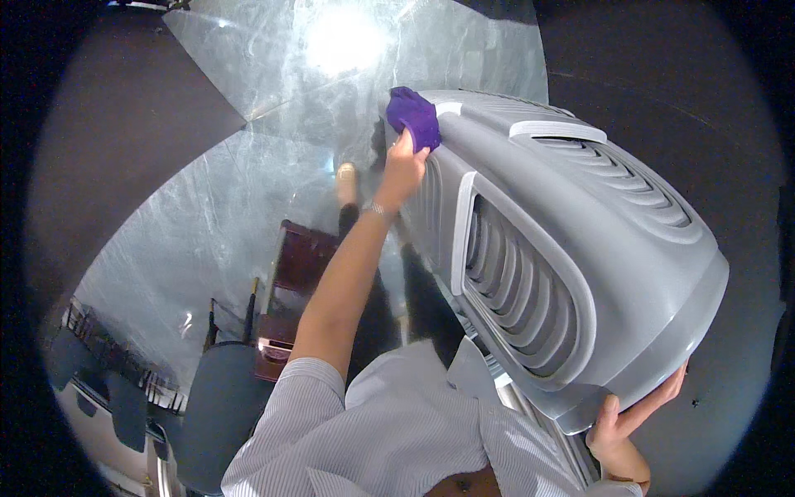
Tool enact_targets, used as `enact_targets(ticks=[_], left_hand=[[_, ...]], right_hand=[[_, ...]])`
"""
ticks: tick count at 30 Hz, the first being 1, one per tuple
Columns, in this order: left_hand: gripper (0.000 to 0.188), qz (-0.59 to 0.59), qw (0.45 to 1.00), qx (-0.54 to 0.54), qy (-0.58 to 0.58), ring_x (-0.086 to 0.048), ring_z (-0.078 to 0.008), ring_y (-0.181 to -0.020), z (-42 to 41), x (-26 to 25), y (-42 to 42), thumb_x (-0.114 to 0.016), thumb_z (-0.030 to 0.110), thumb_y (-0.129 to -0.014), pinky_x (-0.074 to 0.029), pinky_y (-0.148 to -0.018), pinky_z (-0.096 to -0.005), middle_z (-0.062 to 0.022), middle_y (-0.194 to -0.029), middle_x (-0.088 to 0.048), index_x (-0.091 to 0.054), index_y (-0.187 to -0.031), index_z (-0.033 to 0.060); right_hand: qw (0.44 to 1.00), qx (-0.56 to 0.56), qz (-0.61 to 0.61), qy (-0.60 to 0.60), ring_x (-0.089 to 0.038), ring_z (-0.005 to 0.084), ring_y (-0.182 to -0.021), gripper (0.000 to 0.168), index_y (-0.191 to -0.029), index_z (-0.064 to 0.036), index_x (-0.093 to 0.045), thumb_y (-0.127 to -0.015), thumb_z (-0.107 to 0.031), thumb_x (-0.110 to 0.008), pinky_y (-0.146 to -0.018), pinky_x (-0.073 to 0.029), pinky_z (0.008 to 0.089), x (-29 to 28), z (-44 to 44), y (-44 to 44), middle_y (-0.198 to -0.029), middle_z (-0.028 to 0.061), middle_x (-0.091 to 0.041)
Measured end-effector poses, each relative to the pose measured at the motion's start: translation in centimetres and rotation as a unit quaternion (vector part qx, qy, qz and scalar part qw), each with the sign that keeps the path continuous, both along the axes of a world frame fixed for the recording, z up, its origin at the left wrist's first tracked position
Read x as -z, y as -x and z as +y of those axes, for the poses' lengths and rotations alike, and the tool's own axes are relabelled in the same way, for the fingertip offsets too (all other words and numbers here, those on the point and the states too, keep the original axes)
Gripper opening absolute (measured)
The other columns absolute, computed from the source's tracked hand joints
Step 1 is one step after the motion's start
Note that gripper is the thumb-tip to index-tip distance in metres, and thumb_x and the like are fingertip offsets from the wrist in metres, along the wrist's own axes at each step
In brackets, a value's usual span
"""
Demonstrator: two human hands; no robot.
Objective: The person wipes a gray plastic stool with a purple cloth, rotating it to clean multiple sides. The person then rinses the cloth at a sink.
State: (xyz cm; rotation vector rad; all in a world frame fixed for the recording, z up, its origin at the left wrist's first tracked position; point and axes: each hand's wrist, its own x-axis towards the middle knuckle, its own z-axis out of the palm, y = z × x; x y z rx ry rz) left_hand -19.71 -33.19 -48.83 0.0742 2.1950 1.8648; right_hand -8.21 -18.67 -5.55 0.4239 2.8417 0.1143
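Observation:
A large grey plastic housing with louvred vents [528, 186] fills the right half of the view, tilted away from my body. My left hand [404, 171] pinches a bunched purple cloth [415, 118] and presses it against the far left corner of the housing. My left arm reaches across the housing's left side. At the near right corner, my right hand [621, 416] grips the lower edge, its thumb on the near face and its fingers along the rim. Part of the right fingers is hidden beneath that rim.
Metal rails [534, 416] run under the housing near my shirt. To the left stand a dark upholstered chair [217, 410] and a reddish-brown wooden piece of furniture [304, 255]. The glossy marbled floor [205, 205] reflects a bright light; dark surfaces [124, 112] border it.

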Motion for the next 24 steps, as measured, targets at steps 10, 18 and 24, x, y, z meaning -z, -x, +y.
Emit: enact_targets(ticks=[10, 18, 24], left_hand=[[0.048, -0.147, 0.961, -0.041, -0.232, -0.054, -0.0199, -0.101, 1.9, -7.5, -1.8, -0.057, 0.004, -0.077, -0.040, -0.087, -0.0311, -0.0116, -0.107, -0.058, -0.043, -0.123, 0.0094], [0.048, -0.168, 0.975, -0.101, -0.103, -0.054, -0.0266, -0.099, -0.3, 0.2, -1.6, -0.057, 0.006, -0.075, -0.041, -0.086, -0.0335, -0.0174, -0.104, -0.057, -0.043, -0.120, 0.0051], [0.041, -0.233, 0.926, -0.167, -0.247, -0.051, -0.0179, -0.101, -3.8, 1.8, -0.5, -0.054, 0.005, -0.079, -0.038, -0.088, -0.0305, -0.0075, -0.109, -0.056, -0.046, -0.119, 0.0028]], right_hand=[[0.998, -0.033, 0.025, 0.047, -0.014, 0.0286, -0.127, 0.074, -0.135, 0.003, -0.009, -0.083, -0.039, -0.040, -0.101, -0.013, 0.0423, 0.3, 0.1, 0.0, -0.137, 0.0191, -0.012], [0.995, -0.011, 0.042, 0.085, -0.015, 0.0261, -0.127, 0.070, -0.135, 0.002, -0.009, -0.084, -0.034, -0.040, -0.102, -0.013, 0.0404, 0.6, -0.5, -0.1, -0.138, 0.0170, -0.012], [0.992, 0.035, 0.055, 0.111, -0.017, 0.0243, -0.128, 0.069, -0.136, 0.000, -0.009, -0.084, -0.033, -0.039, -0.103, -0.013, 0.0378, 0.7, -0.5, -1.0, -0.139, 0.0143, -0.013]])
